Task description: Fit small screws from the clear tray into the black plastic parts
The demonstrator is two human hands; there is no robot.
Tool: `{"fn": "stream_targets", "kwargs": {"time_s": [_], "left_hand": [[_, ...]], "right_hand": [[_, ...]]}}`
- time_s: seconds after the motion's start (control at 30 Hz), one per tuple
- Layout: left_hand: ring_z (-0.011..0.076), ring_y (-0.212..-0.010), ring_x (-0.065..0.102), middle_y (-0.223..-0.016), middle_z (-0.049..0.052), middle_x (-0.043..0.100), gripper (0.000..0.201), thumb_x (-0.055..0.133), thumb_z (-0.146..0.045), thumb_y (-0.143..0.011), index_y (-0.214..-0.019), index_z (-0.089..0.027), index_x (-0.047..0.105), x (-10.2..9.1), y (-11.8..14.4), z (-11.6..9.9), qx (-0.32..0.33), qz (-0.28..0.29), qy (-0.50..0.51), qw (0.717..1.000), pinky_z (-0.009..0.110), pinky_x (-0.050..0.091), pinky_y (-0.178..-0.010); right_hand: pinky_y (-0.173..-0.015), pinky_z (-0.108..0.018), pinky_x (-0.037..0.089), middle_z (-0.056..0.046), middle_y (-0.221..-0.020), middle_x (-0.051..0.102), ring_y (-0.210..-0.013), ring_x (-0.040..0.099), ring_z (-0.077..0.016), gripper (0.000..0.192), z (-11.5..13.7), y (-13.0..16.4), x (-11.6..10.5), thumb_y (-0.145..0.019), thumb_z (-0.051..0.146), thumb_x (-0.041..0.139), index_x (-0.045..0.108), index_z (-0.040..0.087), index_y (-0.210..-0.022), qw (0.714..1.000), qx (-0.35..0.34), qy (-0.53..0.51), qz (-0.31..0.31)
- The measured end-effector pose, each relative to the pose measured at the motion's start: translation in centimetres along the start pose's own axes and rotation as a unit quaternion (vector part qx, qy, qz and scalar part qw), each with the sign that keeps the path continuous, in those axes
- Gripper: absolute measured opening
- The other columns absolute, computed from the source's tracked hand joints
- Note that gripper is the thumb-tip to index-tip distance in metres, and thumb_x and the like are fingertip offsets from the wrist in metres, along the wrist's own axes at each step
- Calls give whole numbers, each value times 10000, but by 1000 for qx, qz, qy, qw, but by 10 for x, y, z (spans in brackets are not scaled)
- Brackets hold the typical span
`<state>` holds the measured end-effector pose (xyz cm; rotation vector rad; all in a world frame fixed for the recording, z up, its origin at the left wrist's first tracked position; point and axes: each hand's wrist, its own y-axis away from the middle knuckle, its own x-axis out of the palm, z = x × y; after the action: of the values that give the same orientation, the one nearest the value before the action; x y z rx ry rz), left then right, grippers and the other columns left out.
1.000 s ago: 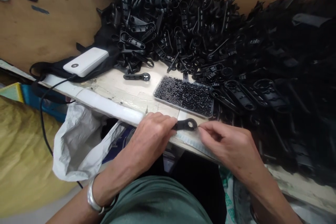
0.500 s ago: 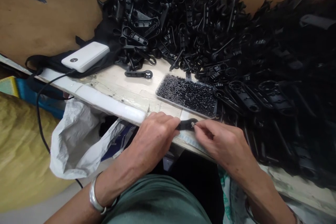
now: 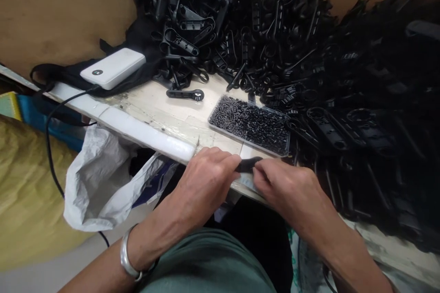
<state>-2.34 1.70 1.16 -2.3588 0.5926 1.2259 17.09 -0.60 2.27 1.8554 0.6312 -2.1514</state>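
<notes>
1. Left hand closed around one end of a black plastic part, pinning it at the near edge of the tabletop; probably braced there so the piece cannot twist.
2. Right hand closed too, fingertips pinched against the exposed end of the same part, as if working something small into it; whatever sits between the fingertips too small to tell.
3. Only a short dark stretch of the part visible between the two hands, just in front of the shallow clear tray.
4. Tray full of tiny black pieces, set close to the hands, likely for easy reach.
5. Big heap of like black parts piled across the back and right of the tabletop, against a brown board wall.
6. One single part lying apart on the bare pale surface, left of the tray.
7. White power bank resting on dark cloth at the left, a black cable trailing over the edge.
8. Pale plastic bag hanging open below the tabletop edge, near the left hand.
9. Metal bangle on the left wrist; green garment at the bottom of the view.
</notes>
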Motion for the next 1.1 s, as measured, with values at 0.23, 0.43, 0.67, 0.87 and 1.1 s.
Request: {"fn": "stream_targets", "kwargs": {"time_s": [0.23,0.43,0.67,0.87,1.1], "left_hand": [[186,-862,557,-937,40,644,185,487,-109,-896,-1018,-178,609,2,1,-1,24,9,37,999,325,452,-804],[182,-894,472,-1056,43,569,404,359,16,-867,-1126,-207,575,3,1,-4,50,66,49,995,312,451,-807],[193,-880,432,-1019,45,540,366,359,6,-869,-1075,-204,578,4,0,-2,54,86,60,993,328,443,-811],[185,-873,437,-1015,43,530,259,379,-74,-919,-1065,-196,554,0,2,-3,52,96,72,991,323,437,-836],[173,-890,440,-1013,39,527,236,365,-69,-922,-1038,-186,534,-6,5,-5,58,95,51,993,295,434,-842]], "right_hand": [[-539,-256,335,26,-597,541,-533,507,-125,255,-1,-8,-17,-915,200,434,493,203,-667,979,72,-172,88],[-499,-222,339,55,-526,503,-476,456,-99,209,-6,-14,-17,-842,193,480,568,199,-653,963,127,-224,80],[-508,-259,312,27,-541,518,-472,466,-120,260,3,-15,-15,-889,238,436,455,207,-631,981,120,-121,88],[-467,-264,329,1,-512,534,-416,522,-145,257,2,-6,0,-905,281,374,467,218,-674,991,102,-71,55],[-322,-212,274,16,-431,503,-300,503,-119,216,2,-8,11,-839,113,361,463,205,-671,1000,10,-19,3]]}}
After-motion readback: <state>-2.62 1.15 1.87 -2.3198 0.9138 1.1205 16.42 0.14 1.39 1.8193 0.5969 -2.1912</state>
